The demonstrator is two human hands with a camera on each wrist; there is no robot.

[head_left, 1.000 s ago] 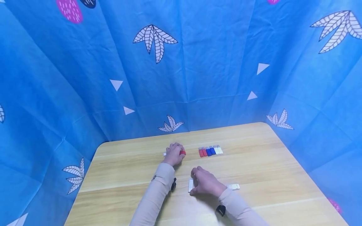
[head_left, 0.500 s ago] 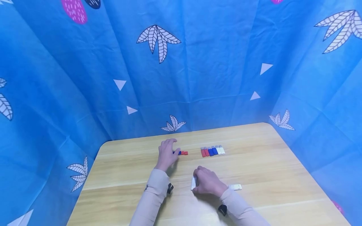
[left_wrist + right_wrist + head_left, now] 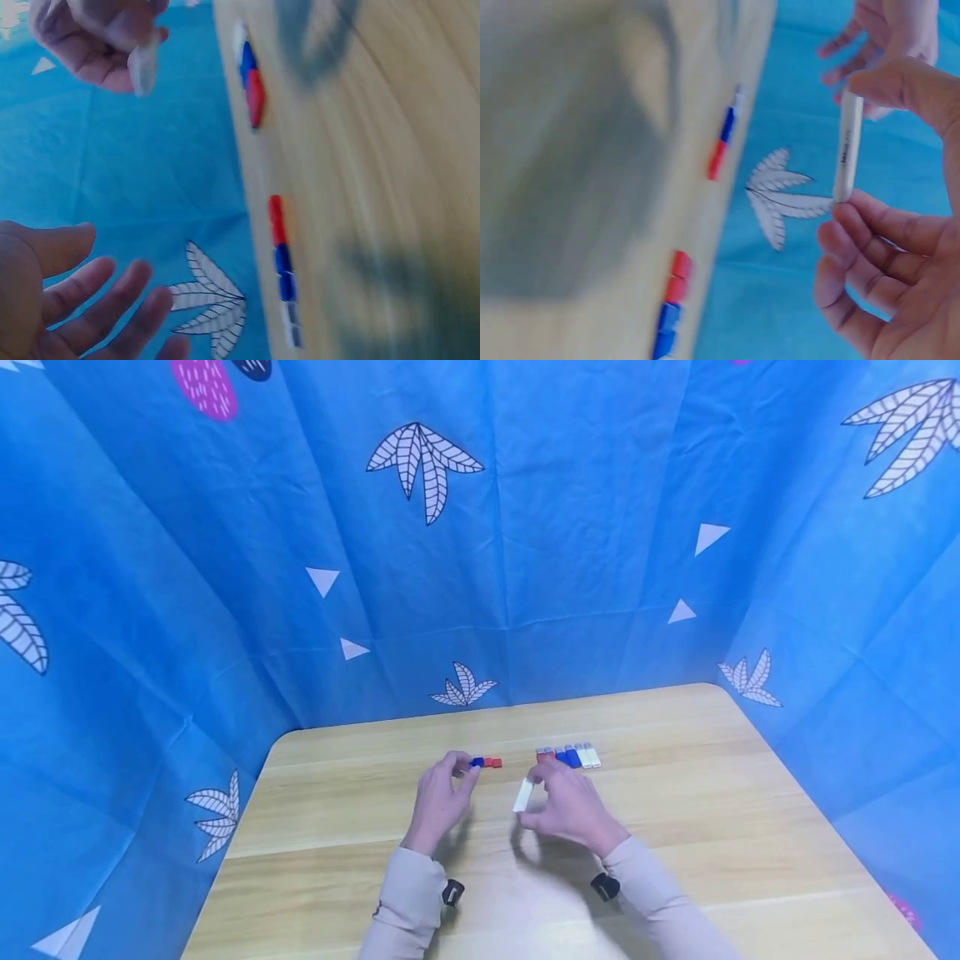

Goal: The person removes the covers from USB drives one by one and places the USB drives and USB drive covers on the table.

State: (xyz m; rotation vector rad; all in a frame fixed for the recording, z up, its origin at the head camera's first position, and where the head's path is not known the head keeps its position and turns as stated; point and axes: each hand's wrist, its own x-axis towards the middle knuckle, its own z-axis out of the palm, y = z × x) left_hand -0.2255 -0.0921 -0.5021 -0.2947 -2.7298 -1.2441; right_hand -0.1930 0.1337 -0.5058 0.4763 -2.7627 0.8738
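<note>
My right hand (image 3: 573,802) pinches a white USB flash drive (image 3: 523,795) by its two ends, thumb on one end and fingertips on the other. Small dark print shows on its edge in the right wrist view, where the flash drive (image 3: 847,146) is held above the table. To the left, my left hand (image 3: 441,797) hovers with loosely spread fingers and nothing between them, as the left wrist view shows the hand (image 3: 90,300). Just beyond its fingertips lies a row of small caps (image 3: 281,259) in red, blue and white.
Uncapped flash drives (image 3: 573,757) in red, blue and white lie side by side toward the back of the wooden table (image 3: 315,810), partly behind my right fingers. A blue patterned curtain (image 3: 570,527) hangs along the table's back and sides.
My right hand has lifted the white flash drive from the table and carried it forward. My left hand has drawn back from the caps, uncovering the blue and red ones.
</note>
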